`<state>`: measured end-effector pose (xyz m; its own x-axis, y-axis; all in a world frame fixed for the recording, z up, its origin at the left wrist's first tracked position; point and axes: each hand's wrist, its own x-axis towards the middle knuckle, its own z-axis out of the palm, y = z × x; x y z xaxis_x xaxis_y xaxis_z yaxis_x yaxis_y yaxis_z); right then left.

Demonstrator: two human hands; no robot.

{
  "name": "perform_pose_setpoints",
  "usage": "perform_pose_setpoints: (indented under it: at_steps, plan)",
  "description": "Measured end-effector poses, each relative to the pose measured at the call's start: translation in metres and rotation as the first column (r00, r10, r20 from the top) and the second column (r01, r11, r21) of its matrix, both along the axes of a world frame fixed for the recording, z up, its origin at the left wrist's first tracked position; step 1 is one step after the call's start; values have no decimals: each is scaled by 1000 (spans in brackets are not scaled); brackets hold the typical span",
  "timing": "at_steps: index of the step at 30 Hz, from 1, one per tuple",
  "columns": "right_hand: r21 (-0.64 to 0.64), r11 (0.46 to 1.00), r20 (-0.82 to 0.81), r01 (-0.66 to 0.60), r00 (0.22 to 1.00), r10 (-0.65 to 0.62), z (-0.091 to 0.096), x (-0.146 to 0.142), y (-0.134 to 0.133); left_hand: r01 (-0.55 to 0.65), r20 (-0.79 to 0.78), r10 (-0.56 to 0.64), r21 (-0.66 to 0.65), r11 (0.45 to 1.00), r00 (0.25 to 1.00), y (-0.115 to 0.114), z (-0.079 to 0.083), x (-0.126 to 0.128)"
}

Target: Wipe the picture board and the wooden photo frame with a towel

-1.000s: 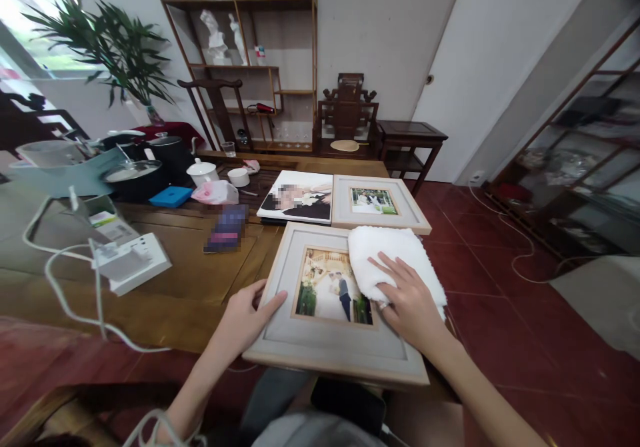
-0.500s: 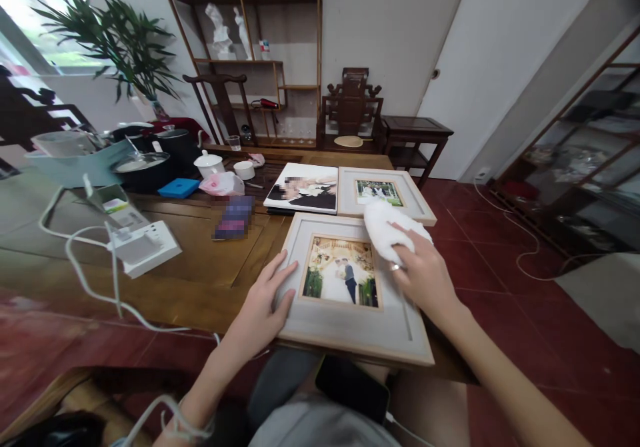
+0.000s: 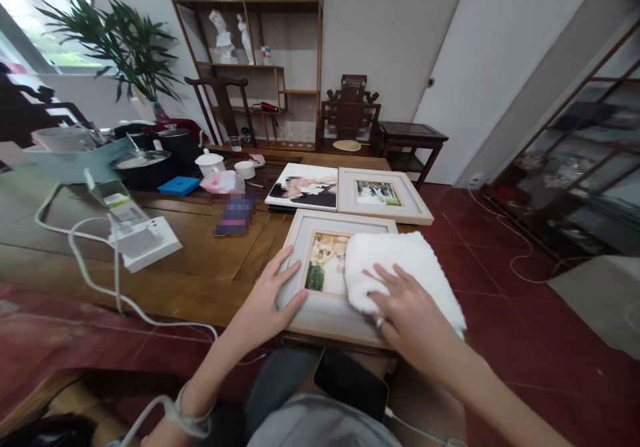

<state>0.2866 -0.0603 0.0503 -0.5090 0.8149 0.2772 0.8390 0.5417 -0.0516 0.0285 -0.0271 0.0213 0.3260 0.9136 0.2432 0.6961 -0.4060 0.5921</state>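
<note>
L hand (image 3: 273,297) lies relaxed on L side of photo frame (image 3: 324,274), fingers spread. It's on the wooden table (image 3: 210,260), lower ctr of view, R part under white cloth (image 3: 400,250). R hand (image 3: 407,317) rests on cloth, fingers partly spread; can't tell if it's gripping. 2nd frame (image 3: 415,200) lies just beyond, ctr R, beside photo panel (image 3: 310,197). Dark phone (image 3: 350,384) at bottom ctr.
</note>
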Motion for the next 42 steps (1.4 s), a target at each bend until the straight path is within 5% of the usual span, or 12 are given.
perform_pose_setpoints:
  at_steps: [4,7,16,21,24,31,34,38,42]
  plan:
    - [-52,993,-65,-108,992,105,4,-11,-40,57,3,-57,21,998,998,-1,-3,-4]
    - [-47,993,-101,-111,989,106,0,-14,-41,59,-5,-58,28,998,998,-1,-5,-4]
    - [127,983,17,130,991,-133,-9,19,69,98,-61,-97,7,995,993,-2,-4,-6]
    - [109,989,60,96,993,-103,-11,24,104,92,-47,-91,15,996,995,-2,-5,-6]
    - [67,997,87,46,995,-52,-12,14,85,84,-26,-83,34,996,996,-2,-7,-5]
    - [-210,976,100,-51,992,74,12,-11,-19,88,-36,-87,42,995,996,-1,-9,-5]
    - [-280,952,61,-125,987,148,16,-17,-44,94,-60,-92,34,995,994,0,-9,-5]
    - [-204,972,-13,-114,993,114,3,-15,-31,111,-102,-107,29,993,989,0,-8,-6]
    - [-82,996,-14,-38,999,37,-9,-2,19,114,-145,-110,19,993,983,-1,-6,-7]
